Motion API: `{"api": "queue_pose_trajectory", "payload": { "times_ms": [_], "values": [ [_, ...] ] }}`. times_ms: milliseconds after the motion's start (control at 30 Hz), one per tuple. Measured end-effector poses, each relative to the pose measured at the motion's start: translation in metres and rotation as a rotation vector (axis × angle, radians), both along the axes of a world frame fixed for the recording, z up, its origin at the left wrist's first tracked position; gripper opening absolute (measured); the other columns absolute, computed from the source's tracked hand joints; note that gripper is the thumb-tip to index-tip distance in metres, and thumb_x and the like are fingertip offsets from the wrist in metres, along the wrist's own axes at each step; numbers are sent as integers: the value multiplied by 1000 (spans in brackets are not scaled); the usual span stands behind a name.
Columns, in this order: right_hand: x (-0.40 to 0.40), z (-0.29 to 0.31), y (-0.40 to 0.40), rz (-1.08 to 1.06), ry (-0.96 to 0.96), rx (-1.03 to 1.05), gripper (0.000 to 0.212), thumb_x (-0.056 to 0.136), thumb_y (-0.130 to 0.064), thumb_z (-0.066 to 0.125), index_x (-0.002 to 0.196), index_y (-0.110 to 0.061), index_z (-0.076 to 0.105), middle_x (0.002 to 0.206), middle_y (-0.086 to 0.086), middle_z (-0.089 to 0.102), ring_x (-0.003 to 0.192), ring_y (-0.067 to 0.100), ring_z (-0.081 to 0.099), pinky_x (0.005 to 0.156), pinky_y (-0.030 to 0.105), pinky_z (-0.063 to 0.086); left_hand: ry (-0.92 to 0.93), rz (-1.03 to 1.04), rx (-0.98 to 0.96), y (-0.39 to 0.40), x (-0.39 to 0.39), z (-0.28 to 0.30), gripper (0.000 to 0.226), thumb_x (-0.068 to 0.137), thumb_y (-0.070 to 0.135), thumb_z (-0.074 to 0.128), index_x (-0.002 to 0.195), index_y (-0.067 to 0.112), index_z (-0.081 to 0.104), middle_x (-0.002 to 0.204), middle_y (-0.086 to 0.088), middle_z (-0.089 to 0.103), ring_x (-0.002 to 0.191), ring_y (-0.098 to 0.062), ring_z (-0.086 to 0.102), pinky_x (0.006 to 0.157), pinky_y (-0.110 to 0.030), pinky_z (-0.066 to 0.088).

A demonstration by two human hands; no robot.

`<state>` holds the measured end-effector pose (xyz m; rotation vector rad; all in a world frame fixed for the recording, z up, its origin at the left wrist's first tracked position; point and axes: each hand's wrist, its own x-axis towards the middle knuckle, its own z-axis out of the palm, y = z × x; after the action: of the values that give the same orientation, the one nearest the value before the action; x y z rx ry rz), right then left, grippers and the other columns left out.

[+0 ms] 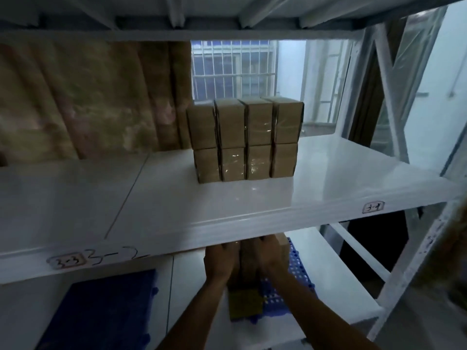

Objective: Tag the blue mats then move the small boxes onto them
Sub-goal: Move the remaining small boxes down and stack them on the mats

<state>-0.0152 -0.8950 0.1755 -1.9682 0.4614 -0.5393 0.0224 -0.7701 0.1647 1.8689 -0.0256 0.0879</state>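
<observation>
Cardboard boxes [249,261] sit clamped between left hand [220,263] and right hand [268,258], directly over the right mat [298,271]; remaining stack [245,140] stands above, far.

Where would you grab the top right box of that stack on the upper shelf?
Take the top right box by its two narrow side faces, reaching in from the open front of the shelf. Its right side stands free, but the left side presses against the neighbouring box, so probably slide it out rightward first.
</observation>
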Motion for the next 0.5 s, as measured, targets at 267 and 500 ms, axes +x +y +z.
{"api": "queue_pose_trajectory", "payload": {
  "times_ms": [267,500],
  "values": [
    [-13,-3,9,-104,-161,42,18,106,-16,52,92,-14,65,85,2,63,85,26,65,83,40,50,106,-78,-21,2,-12,-5,79,86,75,50,153,38,31,154,7,47,137,-24,50,110,-39,41],
    [-72,-40,39,-260,-134,-91,56,104,-62,25,126,-23,59,121,8,65,110,33,64,95,48,51,4,-88,162,57,-78,35,57,102,53,42,153,30,38,159,7,39,139,-20,48,107,-32,41]
  ]
}}
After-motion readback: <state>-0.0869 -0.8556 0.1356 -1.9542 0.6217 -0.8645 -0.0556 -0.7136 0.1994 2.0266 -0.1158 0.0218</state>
